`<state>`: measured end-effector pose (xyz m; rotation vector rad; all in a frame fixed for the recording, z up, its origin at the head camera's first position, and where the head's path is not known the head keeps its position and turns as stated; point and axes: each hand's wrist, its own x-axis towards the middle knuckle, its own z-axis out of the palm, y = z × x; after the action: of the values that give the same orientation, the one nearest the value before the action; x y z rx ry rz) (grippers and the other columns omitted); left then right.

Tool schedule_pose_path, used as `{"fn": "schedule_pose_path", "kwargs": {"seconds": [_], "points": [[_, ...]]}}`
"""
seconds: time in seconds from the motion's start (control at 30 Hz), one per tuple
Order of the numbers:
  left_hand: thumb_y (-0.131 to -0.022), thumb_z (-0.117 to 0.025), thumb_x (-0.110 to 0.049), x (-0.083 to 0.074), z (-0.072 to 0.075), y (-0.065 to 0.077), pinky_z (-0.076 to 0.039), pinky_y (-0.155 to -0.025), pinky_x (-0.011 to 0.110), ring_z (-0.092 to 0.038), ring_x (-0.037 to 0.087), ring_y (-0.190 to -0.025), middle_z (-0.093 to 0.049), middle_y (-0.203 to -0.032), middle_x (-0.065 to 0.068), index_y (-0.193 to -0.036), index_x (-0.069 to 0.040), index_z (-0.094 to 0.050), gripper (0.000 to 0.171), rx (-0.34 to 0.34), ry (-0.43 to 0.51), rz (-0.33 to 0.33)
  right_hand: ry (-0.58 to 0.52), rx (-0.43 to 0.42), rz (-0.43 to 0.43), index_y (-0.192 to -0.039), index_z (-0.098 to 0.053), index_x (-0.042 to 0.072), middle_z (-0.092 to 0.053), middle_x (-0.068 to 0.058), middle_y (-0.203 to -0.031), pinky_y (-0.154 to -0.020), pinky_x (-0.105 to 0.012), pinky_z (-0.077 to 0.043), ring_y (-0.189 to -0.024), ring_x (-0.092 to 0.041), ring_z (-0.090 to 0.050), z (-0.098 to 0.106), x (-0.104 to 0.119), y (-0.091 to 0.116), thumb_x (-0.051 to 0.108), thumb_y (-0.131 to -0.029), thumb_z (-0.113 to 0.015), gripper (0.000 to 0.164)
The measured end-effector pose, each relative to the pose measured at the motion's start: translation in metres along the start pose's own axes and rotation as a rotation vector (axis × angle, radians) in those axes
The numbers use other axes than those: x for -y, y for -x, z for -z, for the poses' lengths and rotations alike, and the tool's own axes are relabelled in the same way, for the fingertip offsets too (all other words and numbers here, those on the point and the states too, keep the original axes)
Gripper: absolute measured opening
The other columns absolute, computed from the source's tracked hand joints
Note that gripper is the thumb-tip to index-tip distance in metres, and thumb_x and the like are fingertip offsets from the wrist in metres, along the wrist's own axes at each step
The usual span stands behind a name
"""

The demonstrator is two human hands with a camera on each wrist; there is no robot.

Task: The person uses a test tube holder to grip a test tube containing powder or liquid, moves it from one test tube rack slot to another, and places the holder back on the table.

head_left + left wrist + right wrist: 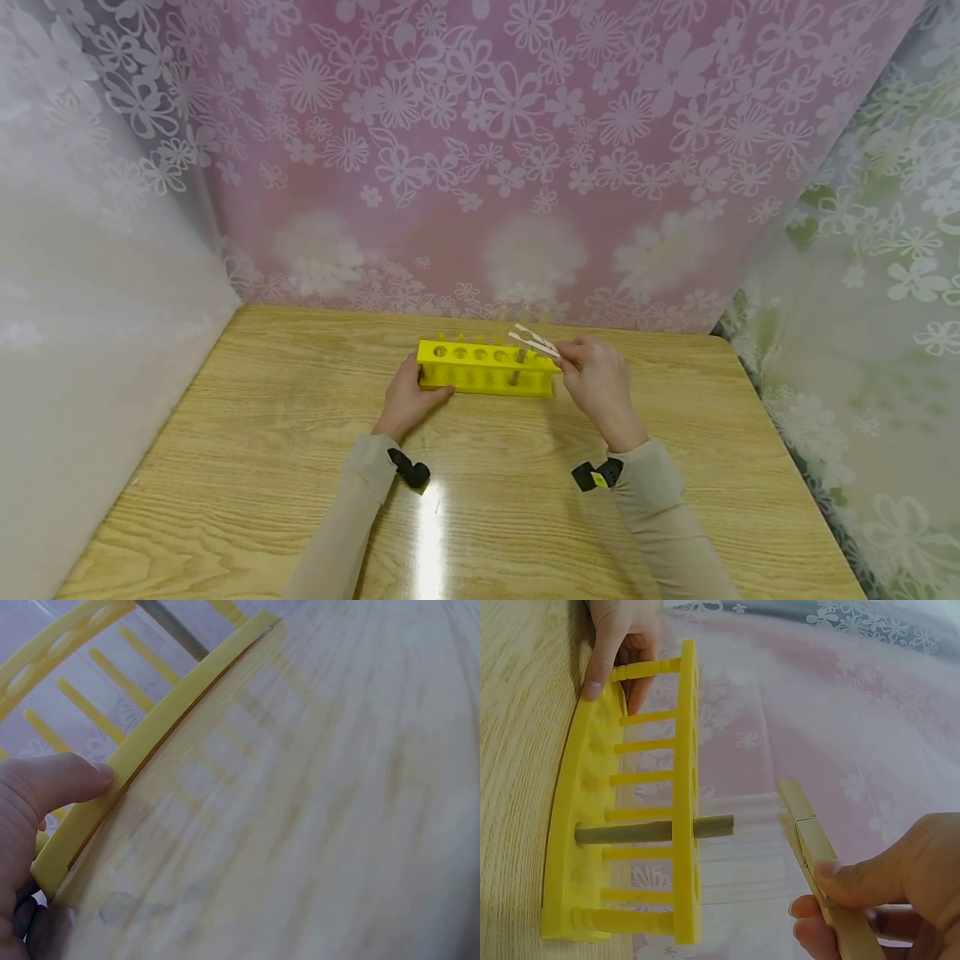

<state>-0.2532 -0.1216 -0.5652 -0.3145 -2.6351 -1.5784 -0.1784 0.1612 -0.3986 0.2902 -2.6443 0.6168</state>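
Note:
A yellow test tube rack (pixel 487 387) stands on the table, with a row of round holes in its top. My left hand (pixel 406 392) grips its left end, the thumb (pixel 71 776) lying along the base's front edge. A grey-brown rod (pixel 626 832) stands upright through a hole near the rack's right end. Over that end my right hand (pixel 598 379) pinches a wooden test tube clamp (pixel 810 847) with a wire spring. The clamp's notched tips point left, close above the rod in the head view. Faint clear tubes (pixel 742 889) rise beyond the rack's top in the right wrist view.
The rack stands near the back edge of a wood-grain table (pixel 262 467). Behind it hangs a pink flowered curtain (pixel 450 167). Pale flowered sheets enclose the left side (pixel 97 250) and right side (pixel 862 292). Thin yellow pegs (pixel 649 745) line the rack's back.

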Motion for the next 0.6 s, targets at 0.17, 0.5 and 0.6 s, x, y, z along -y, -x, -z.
{"fn": "schedule_pose_path", "kwargs": {"seconds": [0.17, 0.5, 0.6], "points": [[-0.077, -0.085, -0.029, -0.0040, 0.0013, 0.0012, -0.046, -0.098, 0.045, -0.058, 0.024, -0.109, -0.058, -0.124, 0.008, -0.140, -0.014, -0.049, 0.073, 0.002, 0.009, 0.009, 0.004, -0.006, 0.000, -0.106, -0.078, 0.002, -0.068, -0.011, -0.085, -0.049, -0.037, -0.045, -0.061, -0.026, -0.060, 0.0004, -0.0005, -0.0001, 0.002, -0.085, -0.075, 0.021], [-0.077, -0.085, -0.032, -0.0015, 0.0006, 0.0008, -0.047, -0.098, 0.045, -0.058, 0.024, -0.110, -0.057, -0.126, 0.007, -0.141, -0.015, -0.048, 0.076, 0.000, 0.000, 0.007, -0.008, 0.003, -0.014, -0.107, -0.076, 0.000, -0.067, -0.012, -0.085, -0.050, -0.036, -0.044, -0.061, -0.025, -0.058, 0.0039, 0.0024, -0.0006, 0.002, -0.086, -0.074, 0.021], [-0.077, -0.085, -0.032, -0.0014, 0.0002, 0.0009, -0.046, -0.099, 0.045, -0.058, 0.024, -0.111, -0.057, -0.126, 0.007, -0.142, -0.015, -0.047, 0.077, 0.001, 0.007, 0.013, 0.001, 0.010, -0.020, -0.109, -0.076, 0.000, -0.067, -0.012, -0.086, -0.051, -0.036, -0.044, -0.063, -0.026, -0.059, 0.0057, 0.0034, -0.0008, 0.003, -0.087, -0.073, 0.022]]}}
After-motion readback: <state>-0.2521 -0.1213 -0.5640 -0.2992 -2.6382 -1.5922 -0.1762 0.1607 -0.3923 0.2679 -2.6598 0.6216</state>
